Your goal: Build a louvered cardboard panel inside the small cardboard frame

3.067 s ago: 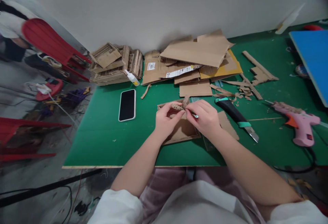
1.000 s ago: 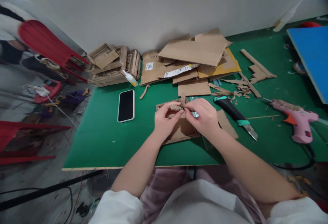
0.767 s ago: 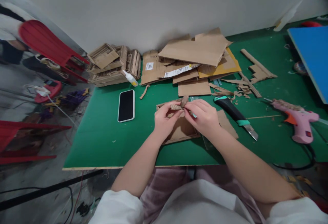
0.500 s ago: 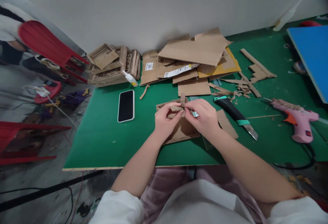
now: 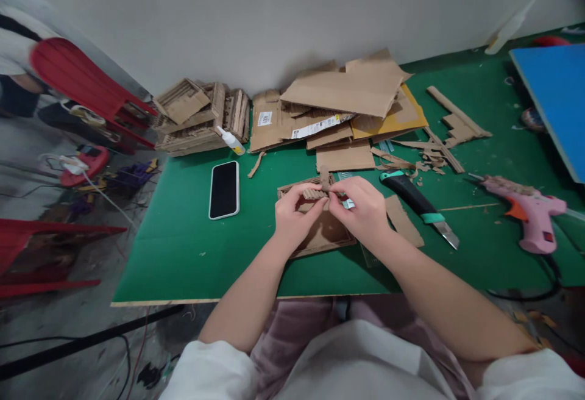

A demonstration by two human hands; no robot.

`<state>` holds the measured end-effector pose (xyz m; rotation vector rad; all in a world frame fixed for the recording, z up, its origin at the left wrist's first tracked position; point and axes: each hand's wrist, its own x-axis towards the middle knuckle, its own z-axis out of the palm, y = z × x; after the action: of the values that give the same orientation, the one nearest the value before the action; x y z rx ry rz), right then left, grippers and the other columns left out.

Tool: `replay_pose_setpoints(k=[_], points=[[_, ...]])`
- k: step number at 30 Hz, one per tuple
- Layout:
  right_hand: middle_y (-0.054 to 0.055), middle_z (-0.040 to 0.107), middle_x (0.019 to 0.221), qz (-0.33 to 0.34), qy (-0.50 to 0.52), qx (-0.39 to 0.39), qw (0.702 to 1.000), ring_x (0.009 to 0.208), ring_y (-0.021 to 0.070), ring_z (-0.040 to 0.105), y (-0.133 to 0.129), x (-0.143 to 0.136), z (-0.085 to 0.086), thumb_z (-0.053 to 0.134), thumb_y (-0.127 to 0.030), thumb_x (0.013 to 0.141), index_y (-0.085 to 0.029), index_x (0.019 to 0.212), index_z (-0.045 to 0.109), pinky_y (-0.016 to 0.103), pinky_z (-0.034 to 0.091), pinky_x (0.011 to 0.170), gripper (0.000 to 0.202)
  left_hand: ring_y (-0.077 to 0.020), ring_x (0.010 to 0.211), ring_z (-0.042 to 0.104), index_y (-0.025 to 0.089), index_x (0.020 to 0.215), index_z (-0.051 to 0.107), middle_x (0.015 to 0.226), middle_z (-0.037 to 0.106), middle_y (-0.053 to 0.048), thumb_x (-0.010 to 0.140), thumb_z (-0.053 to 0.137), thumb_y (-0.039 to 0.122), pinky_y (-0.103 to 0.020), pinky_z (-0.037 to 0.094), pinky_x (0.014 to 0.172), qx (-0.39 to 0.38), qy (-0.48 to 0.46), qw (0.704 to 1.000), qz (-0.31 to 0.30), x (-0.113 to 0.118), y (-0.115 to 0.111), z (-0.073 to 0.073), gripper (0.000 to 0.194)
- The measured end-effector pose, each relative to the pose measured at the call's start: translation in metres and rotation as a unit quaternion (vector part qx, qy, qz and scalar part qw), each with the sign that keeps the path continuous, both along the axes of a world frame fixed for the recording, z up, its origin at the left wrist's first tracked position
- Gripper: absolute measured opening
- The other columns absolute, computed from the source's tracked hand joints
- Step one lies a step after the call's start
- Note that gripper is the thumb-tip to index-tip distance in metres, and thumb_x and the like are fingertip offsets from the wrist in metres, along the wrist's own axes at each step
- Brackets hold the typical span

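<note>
My left hand [image 5: 296, 214] and my right hand [image 5: 361, 205] meet above a shallow cardboard tray [image 5: 322, 238] lying near the table's front edge. Between them is a small piece of corrugated cardboard [image 5: 314, 194], pinched by the fingertips of both hands. A narrow strip end [image 5: 324, 174] sticks up just behind the fingers; whether it joins the held piece I cannot tell. Under my right wrist shows part of a clear ruler [image 5: 369, 257]. A flat cardboard offcut [image 5: 404, 220] lies right of that wrist, beside a utility knife [image 5: 420, 206] with its blade out.
A phone [image 5: 224, 190] and a glue bottle [image 5: 232, 141] lie left on the green table [image 5: 183, 253]. Stacked cardboard trays [image 5: 196, 122], cardboard sheets [image 5: 342, 92] and scraps line the back. At right are a pink glue gun [image 5: 532, 214] and a blue board [image 5: 555, 95].
Almost nothing differs. Both hands keep their pinch on the cardboard piece over the tray; the whole view has shifted very slightly.
</note>
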<state>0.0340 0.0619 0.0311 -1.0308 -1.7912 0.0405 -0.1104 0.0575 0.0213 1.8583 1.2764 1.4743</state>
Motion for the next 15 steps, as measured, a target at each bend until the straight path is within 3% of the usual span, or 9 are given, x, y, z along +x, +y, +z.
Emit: replay_pose_setpoints(k=[6,15], points=[[0.004,0.067,0.078,0.049,0.002,-0.014,0.999,0.072,0.0147,0.058,0.0003,0.0032,0.003,0.054,-0.011,0.076,-0.017,0.082,0.06,0.029,0.05,0.069,0.011,-0.0107,0.079,0.064,0.019,0.092,0.062,0.088,0.068,-0.002,0.072,0.068,0.022,-0.021,0.052,0.071,0.01,-0.01,1.0,0.003,-0.0009,0.0007,-0.0003,0.021],[0.004,0.067,0.082,0.046,-0.041,-0.009,0.998,0.077,0.0154,0.058,0.0013,0.0056,0.0004,0.054,-0.011,0.077,-0.017,0.087,0.061,0.028,0.051,0.072,0.013,-0.012,0.08,0.065,0.019,0.091,0.063,0.087,0.069,-0.001,0.072,0.069,0.023,-0.023,0.053,0.075,0.03,0.015,0.999,0.012,-0.0005,0.0007,0.0008,0.02]])
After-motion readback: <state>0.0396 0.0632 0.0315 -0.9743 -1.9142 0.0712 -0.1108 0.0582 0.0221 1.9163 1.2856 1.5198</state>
